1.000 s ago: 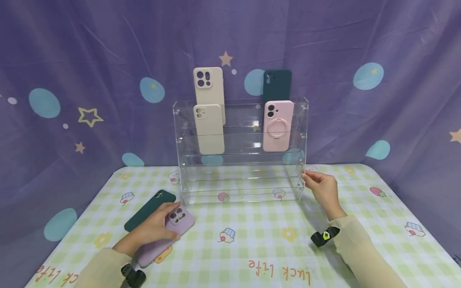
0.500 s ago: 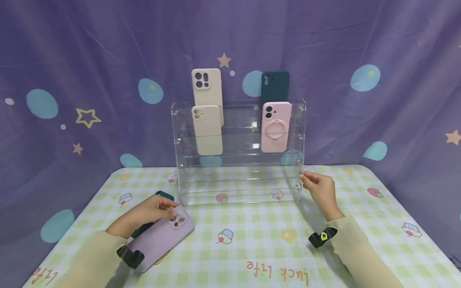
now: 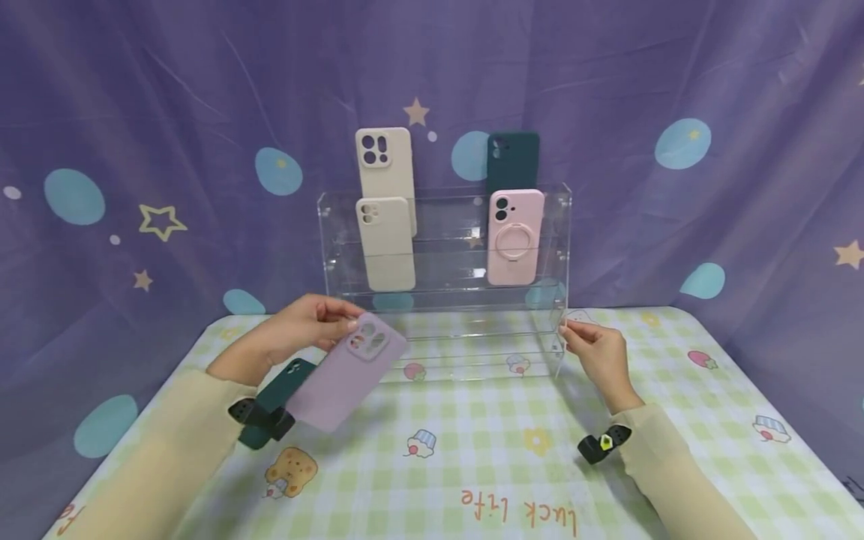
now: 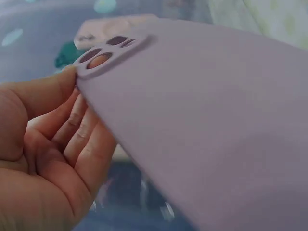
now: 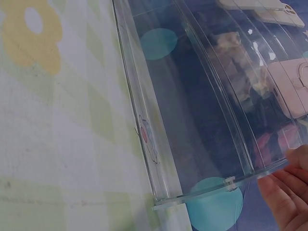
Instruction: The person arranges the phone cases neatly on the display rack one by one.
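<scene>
Right wrist, unlike left: right fingers [image 5: 279, 199] on clear stand [image 5: 219, 96]

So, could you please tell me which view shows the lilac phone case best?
The head view: the lilac phone case shows almost whole there, pinched by the left hand. The left wrist view is closer but crops it right and below; in the right wrist view I cannot make it out.

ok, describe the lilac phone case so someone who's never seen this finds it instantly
Find the clear stand on the checked table. In front of its left side, the left hand pinches a tilted phone case by its camera end. It's the only lilac one; its nearest neighbour, a green case, lies on the table.
</scene>
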`<state>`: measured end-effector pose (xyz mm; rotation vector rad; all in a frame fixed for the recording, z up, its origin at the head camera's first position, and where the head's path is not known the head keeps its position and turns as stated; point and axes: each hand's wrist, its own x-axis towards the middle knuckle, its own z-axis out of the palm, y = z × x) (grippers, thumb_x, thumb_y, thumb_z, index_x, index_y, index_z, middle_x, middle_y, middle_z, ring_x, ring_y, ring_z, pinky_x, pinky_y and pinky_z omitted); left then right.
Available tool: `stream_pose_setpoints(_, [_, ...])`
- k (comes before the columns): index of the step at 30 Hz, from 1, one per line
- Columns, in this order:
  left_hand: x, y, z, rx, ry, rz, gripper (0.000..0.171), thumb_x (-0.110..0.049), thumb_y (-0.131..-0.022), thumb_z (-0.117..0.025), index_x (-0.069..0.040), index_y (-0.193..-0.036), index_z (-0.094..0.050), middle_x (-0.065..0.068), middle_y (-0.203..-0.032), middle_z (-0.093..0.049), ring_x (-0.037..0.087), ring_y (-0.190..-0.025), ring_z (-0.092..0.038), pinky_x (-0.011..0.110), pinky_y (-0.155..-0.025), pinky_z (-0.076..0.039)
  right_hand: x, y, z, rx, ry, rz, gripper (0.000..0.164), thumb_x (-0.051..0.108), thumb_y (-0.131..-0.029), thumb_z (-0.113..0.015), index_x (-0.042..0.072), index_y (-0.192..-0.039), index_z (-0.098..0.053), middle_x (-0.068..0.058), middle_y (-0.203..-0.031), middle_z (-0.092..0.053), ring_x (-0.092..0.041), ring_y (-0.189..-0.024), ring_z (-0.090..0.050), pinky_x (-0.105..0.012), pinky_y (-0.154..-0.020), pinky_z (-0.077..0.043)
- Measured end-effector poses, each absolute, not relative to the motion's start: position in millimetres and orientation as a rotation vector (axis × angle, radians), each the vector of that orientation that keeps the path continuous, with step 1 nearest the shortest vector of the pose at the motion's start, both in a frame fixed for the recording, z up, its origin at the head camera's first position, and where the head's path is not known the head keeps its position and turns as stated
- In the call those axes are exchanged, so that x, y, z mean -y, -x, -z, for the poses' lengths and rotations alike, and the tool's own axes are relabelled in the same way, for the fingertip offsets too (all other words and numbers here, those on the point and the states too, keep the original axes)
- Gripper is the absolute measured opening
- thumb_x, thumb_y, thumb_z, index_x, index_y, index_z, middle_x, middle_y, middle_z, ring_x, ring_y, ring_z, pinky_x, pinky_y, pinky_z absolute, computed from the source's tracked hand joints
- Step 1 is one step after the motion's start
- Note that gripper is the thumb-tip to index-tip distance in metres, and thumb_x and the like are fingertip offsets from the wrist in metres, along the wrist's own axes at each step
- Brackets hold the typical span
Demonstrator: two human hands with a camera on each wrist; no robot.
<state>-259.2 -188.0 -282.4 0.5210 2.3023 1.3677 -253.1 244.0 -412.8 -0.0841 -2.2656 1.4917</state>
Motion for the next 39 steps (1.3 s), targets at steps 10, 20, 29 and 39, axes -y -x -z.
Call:
stream_pose_setpoints(10, [111,279,248,-2.297,-0.583,-1.628,0.035,-0.014,-0.097,-0.054,0.001,-0.129,-0.054,-0.004,-0.094,-0.068,0.010,-0.084,-0.064,0.030,-0.075,-0.054,-245,254,413,2.251,0.057,-1.515,0.030,0.019,-0.088,-0.069,-0.004,-0.106,-0.069,-0.022,-0.101,-0.068,-0.003,-0.068,-0.067,-0.013,-0.062,-0.052])
stream_pose_setpoints(20, [61,305,231,-2.063,-0.513,-2.092,0.036,-0.010,-0.097,-0.053,0.002,-0.131,-0.051,-0.006,-0.088,-0.066,0.008,-0.076,-0.061,0.022,-0.069,-0.051,-245,252,411,2.248,0.040,-1.492,0.029,0.019,-0.088,-0.069,-0.004,-0.106,-0.069,-0.022,-0.100,-0.068,0.003,-0.065,-0.064,-0.012,-0.061,-0.051])
stream_pose_setpoints(29, [25,324,240,-1.898,-0.571,-2.396,0.036,-0.004,-0.096,-0.052,0.007,-0.131,-0.050,-0.009,-0.082,-0.066,0.005,-0.073,-0.061,0.020,-0.066,-0.050,-247,254,413,2.256,0.058,-1.486,0.028,0.018,-0.088,-0.068,-0.004,-0.106,-0.069,-0.022,-0.099,-0.068,0.002,-0.065,-0.064,-0.012,-0.061,-0.051])
stream_pose_setpoints(39, [-13,336,263,-1.853,-0.676,-2.515,0.033,0.003,-0.092,-0.055,0.011,-0.125,-0.053,-0.005,-0.086,-0.067,0.004,-0.073,-0.063,0.019,-0.066,-0.051,-247,256,414,2.247,0.043,-1.480,0.027,0.016,-0.088,-0.068,-0.005,-0.105,-0.070,-0.022,-0.097,-0.069,0.004,-0.064,-0.063,-0.012,-0.060,-0.051])
